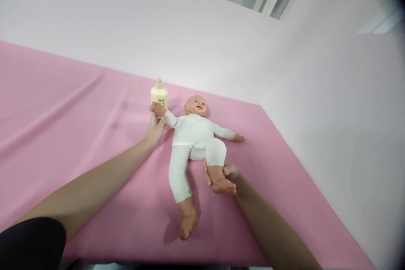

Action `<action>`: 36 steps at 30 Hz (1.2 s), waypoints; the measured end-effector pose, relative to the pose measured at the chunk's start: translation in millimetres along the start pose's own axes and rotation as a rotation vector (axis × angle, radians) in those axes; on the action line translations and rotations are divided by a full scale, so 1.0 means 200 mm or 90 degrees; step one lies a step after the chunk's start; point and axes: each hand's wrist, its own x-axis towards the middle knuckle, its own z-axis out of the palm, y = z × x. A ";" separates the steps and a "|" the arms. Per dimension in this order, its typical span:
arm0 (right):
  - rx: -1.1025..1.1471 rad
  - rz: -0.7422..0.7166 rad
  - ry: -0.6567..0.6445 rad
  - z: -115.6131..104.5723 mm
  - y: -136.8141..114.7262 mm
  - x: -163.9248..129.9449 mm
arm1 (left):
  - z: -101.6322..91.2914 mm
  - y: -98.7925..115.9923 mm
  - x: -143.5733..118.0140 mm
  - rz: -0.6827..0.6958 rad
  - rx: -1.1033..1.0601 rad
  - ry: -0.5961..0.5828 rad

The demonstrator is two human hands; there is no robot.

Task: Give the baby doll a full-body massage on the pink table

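Firmly gripping the doll [193,130] just above the foot of its bent leg with the right hand [232,174], with fingers on one side and thumb on the other. Meeting the doll's outstretched arm near the wrist with the left hand [155,130]; with fingers partly hidden, cannot tell whether closed or merely touching. Laid face up on the pink-covered counter [72,126], with long axis running away from the body, head far and feet near. Placed, then, ahead of and between both hands, nearer at the leg to the right. Just behind the doll's wrist, close to the left fingertips: an upright cream bottle [159,93]. Bounded by white wall [126,29] beyond the far and right edges; roomiest toward the left.
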 end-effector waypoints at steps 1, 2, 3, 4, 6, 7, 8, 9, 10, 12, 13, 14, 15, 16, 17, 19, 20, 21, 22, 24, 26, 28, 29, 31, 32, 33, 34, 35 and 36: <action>-0.015 0.051 -0.046 0.00 0.00 0.00 | -0.01 0.00 0.01 -0.023 -0.023 0.030; -0.037 0.107 -0.089 0.00 -0.01 0.01 | -0.01 -0.01 0.02 -0.045 -0.036 0.060; -0.064 0.165 -0.130 0.00 -0.02 0.02 | -0.01 -0.01 0.03 -0.070 -0.044 0.088; -0.092 0.221 -0.171 0.01 -0.03 0.03 | -0.02 -0.01 0.04 -0.099 -0.057 0.113; -0.137 0.325 -0.240 0.02 -0.06 0.06 | -0.03 -0.02 0.04 -0.139 -0.083 0.145; -0.149 0.360 -0.260 0.03 -0.08 0.07 | -0.03 -0.03 0.05 -0.148 -0.092 0.153; -0.155 0.383 -0.272 0.03 -0.09 0.07 | -0.03 -0.03 0.05 -0.152 -0.098 0.157; -0.158 0.397 -0.276 0.04 -0.10 0.08 | -0.04 -0.04 0.05 -0.151 -0.103 0.157; -0.160 0.406 -0.277 0.04 -0.11 0.08 | -0.04 -0.04 0.05 -0.148 -0.106 0.155; -0.158 0.413 -0.280 0.05 -0.11 0.09 | -0.04 -0.05 0.05 -0.143 -0.108 0.148; -0.158 0.410 -0.281 0.06 -0.11 0.09 | -0.04 -0.05 0.05 -0.142 -0.107 0.143; -0.159 0.405 -0.283 0.06 -0.11 0.09 | -0.04 -0.05 0.05 -0.141 -0.105 0.134; -0.160 0.398 -0.285 0.07 -0.11 0.09 | -0.04 -0.04 0.04 -0.138 -0.103 0.118; -0.159 0.388 -0.289 0.07 -0.10 0.09 | -0.03 -0.04 0.04 -0.132 -0.100 0.098; -0.155 0.376 -0.297 0.07 -0.10 0.10 | -0.03 -0.03 0.03 -0.122 -0.097 0.075; -0.126 0.337 -0.328 0.07 -0.08 0.10 | -0.01 -0.02 0.02 -0.087 -0.085 0.027; -0.101 0.313 -0.345 0.05 -0.07 0.10 | -0.01 -0.02 0.02 -0.068 -0.074 0.003; -0.073 0.285 -0.351 0.04 -0.05 0.09 | 0.00 -0.02 0.01 -0.047 -0.058 -0.021; -0.045 0.252 -0.344 0.02 -0.03 0.08 | 0.00 -0.03 0.01 -0.024 -0.034 -0.046; 0.002 0.161 -0.301 -0.03 0.00 0.04 | 0.00 -0.04 -0.01 0.039 0.050 -0.091; 0.031 0.026 -0.221 -0.05 0.02 0.01 | 0.01 -0.04 -0.03 0.132 0.170 -0.145; 0.050 -0.096 -0.126 -0.05 0.02 -0.01 | 0.01 -0.02 -0.05 0.232 0.284 -0.225; 0.062 -0.139 -0.062 -0.04 0.01 -0.01 | 0.01 -0.01 -0.06 0.270 0.329 -0.273; 0.085 -0.172 0.084 -0.01 -0.02 0.00 | 0.02 0.01 -0.08 0.317 0.390 -0.355; 0.096 -0.170 0.151 0.00 -0.04 0.02 | 0.02 0.01 -0.08 0.330 0.409 -0.382; 0.110 -0.165 0.216 0.02 -0.05 0.03 | 0.02 0.01 -0.09 0.340 0.422 -0.403; 0.124 -0.156 0.266 0.02 -0.06 0.04 | 0.02 0.01 -0.09 0.348 0.433 -0.416; 0.137 -0.146 0.297 0.03 -0.07 0.05 | 0.02 0.00 -0.09 0.356 0.441 -0.425; 0.152 -0.142 0.318 0.03 -0.08 0.06 | 0.03 0.00 -0.09 0.365 0.450 -0.432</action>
